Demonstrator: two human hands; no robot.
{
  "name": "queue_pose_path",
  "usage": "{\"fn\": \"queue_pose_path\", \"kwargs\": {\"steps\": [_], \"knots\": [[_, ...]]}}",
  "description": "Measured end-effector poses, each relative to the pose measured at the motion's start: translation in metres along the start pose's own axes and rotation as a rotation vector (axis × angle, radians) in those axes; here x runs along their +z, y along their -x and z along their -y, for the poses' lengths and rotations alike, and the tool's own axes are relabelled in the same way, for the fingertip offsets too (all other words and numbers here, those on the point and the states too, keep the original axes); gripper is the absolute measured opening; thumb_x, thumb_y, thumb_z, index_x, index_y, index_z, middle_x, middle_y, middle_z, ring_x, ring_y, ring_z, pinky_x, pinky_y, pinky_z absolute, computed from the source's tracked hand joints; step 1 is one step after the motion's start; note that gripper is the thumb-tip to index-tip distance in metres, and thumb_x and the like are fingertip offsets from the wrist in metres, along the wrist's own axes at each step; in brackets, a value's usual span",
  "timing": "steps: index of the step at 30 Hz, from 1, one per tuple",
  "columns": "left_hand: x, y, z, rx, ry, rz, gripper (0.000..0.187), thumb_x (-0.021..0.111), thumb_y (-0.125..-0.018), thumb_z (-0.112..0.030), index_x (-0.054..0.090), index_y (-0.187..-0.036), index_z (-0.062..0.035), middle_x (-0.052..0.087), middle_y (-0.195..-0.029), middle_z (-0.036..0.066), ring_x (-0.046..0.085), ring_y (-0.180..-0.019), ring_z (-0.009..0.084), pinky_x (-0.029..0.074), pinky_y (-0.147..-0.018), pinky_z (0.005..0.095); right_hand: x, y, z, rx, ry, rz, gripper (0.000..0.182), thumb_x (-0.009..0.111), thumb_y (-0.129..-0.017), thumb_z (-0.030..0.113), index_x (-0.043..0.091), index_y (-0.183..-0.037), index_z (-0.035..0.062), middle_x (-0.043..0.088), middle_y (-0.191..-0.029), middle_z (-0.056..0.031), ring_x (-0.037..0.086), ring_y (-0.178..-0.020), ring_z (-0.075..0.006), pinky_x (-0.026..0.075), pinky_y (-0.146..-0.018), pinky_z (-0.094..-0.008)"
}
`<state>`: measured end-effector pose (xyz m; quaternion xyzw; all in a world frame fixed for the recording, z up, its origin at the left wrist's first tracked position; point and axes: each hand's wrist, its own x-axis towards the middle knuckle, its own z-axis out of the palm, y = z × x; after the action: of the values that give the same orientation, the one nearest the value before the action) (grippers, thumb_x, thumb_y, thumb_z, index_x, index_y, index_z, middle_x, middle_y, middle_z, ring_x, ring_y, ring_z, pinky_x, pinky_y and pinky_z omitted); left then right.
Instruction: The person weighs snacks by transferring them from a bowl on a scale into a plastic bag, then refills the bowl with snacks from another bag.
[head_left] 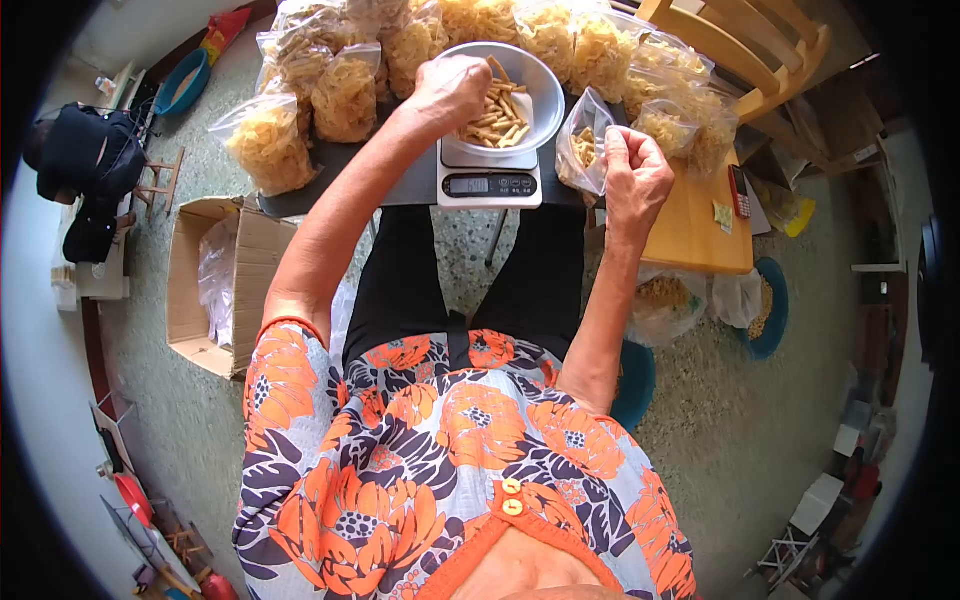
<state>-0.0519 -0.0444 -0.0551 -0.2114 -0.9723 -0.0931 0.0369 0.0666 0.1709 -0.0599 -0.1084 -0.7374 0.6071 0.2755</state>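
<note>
My left hand (pixel 453 92) is over the left side of a pale, translucent bowl (pixel 549 97), its fingers curled closed; what they hold, if anything, is hidden. Short tan snack sticks (pixel 497 122) lie in the bowl, close to those fingers. Under the bowl is a white kitchen scale (pixel 452 158) with a lit display, whose digits I cannot read surely. With thumb and fingers, my right hand (pixel 638 178) pinches the upper right edge of a clear plastic bag (pixel 592 118). Some snack pieces (pixel 584 147) sit inside that bag, which stands open to the right of the scale.
Filled bags of yellowish chips (pixel 268 150) crowd the dark table's back and left. On the right are a wooden stool (pixel 700 240), a red calculator (pixel 739 190) and a wooden chair (pixel 770 60). A cardboard box (pixel 265 275) with plastic inside stands at left; another person (pixel 90 160) is beyond.
</note>
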Motion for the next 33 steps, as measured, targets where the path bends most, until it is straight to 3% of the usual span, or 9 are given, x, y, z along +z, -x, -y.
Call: {"fn": "queue_pose_path", "kwargs": {"steps": [5, 9, 11, 13, 16, 25, 28, 31, 33], "knots": [[-0.008, 0.007, 0.009, 0.080, 0.224, -0.209, 0.014, 0.073, -0.077, -0.021, 0.074, -0.085, -0.0092, 0.072, -0.079, 0.009, 0.070, -0.075, 0.0230, 0.057, -0.073, 0.0375, 0.002, 0.002, 0.000, 0.002, -0.047, 0.001, 0.016, 0.069, -0.092, 0.014, 0.068, -0.090, -0.0020, 0.063, -0.072, 0.0020, 0.054, -0.061, -0.0033, 0.045, -0.056, -0.0205], [-0.033, 0.021, -0.002, 0.021, 0.652, 0.029, 0.022, 0.075, -0.081, -0.022, 0.073, -0.089, -0.0020, 0.072, -0.077, 0.006, 0.065, -0.067, 0.0073, 0.053, -0.058, 0.0243, 0.002, 0.005, 0.003, -0.015, -0.013, 0.011, 0.016, 0.069, -0.092, 0.014, 0.068, -0.090, -0.0014, 0.063, -0.071, 0.0024, 0.054, -0.061, -0.0029, 0.045, -0.055, -0.0205], [-0.025, 0.019, 0.001, -0.007, 1.337, 0.208, 0.021, 0.074, -0.087, -0.019, 0.070, -0.096, -0.0005, 0.072, -0.081, 0.005, 0.065, -0.068, 0.0055, 0.052, -0.057, 0.0174, 0.002, 0.005, 0.004, -0.029, 0.022, 0.004, 0.015, 0.069, -0.091, 0.013, 0.069, -0.088, -0.0014, 0.063, -0.071, 0.0024, 0.055, -0.060, -0.0034, 0.046, -0.056, -0.0218], [-0.022, 0.019, -0.005, -0.218, 1.971, 0.353, 0.021, 0.074, -0.087, -0.009, 0.065, -0.102, 0.0028, 0.071, -0.092, 0.013, 0.067, -0.075, 0.0099, 0.057, -0.063, 0.0179, 0.003, 0.005, 0.003, -0.017, -0.013, -0.007, 0.015, 0.069, -0.091, 0.013, 0.068, -0.087, -0.0015, 0.064, -0.071, 0.0019, 0.056, -0.060, -0.0039, 0.047, -0.057, -0.0225], [-0.018, 0.025, -0.019, -0.268, 2.063, 0.385, 0.019, 0.073, -0.089, -0.009, 0.065, -0.102, 0.0028, 0.070, -0.091, 0.013, 0.068, -0.077, 0.0105, 0.059, -0.066, 0.0188, 0.003, 0.003, 0.003, -0.017, -0.034, 0.000, 0.015, 0.069, -0.091, 0.013, 0.068, -0.088, -0.0021, 0.065, -0.072, 0.0003, 0.057, -0.061, -0.0048, 0.049, -0.057, -0.0232], [-0.029, 0.023, -0.065, -0.110, 1.533, 0.313, 0.022, 0.077, -0.087, -0.019, 0.069, -0.095, 0.0004, 0.073, -0.080, 0.008, 0.067, -0.065, 0.0062, 0.047, -0.047, 0.0166, 0.001, 0.004, 0.001, 0.008, -0.023, 0.002, 0.016, 0.070, -0.091, 0.013, 0.067, -0.089, -0.0028, 0.066, -0.073, -0.0013, 0.058, -0.063, -0.0062, 0.049, -0.059, -0.0244], [-0.038, 0.019, -0.060, -0.002, 1.304, 0.030, 0.018, 0.074, -0.089, -0.022, 0.073, -0.091, -0.0047, 0.072, -0.078, 0.004, 0.064, -0.062, 0.0040, 0.045, -0.044, 0.0174, 0.000, 0.002, 0.000, 0.016, -0.022, -0.013, 0.016, 0.070, -0.091, 0.013, 0.067, -0.089, -0.0027, 0.065, -0.072, -0.0003, 0.057, -0.062, -0.0054, 0.048, -0.059, -0.0232], [-0.036, 0.000, -0.023, 0.041, 0.876, -0.224, 0.012, 0.073, -0.089, -0.014, 0.074, -0.095, -0.0035, 0.071, -0.079, 0.003, 0.065, -0.070, 0.0064, 0.052, -0.059, 0.0227, 0.001, 0.003, 0.002, 0.010, -0.041, -0.022, 0.015, 0.070, -0.091, 0.013, 0.068, -0.089, -0.0026, 0.064, -0.072, 0.0005, 0.056, -0.061, -0.0046, 0.048, -0.058, -0.0221], [-0.026, -0.006, -0.005, 0.057, 0.696, -0.256, 0.009, 0.071, -0.086, -0.012, 0.075, -0.092, -0.0060, 0.072, -0.079, 0.005, 0.068, -0.072, 0.0146, 0.054, -0.068, 0.0308, 0.001, 0.004, 0.004, 0.010, -0.040, -0.013, 0.015, 0.070, -0.091, 0.013, 0.068, -0.089, -0.0024, 0.064, -0.072, 0.0010, 0.056, -0.061, -0.0041, 0.047, -0.058, -0.0217]]}}
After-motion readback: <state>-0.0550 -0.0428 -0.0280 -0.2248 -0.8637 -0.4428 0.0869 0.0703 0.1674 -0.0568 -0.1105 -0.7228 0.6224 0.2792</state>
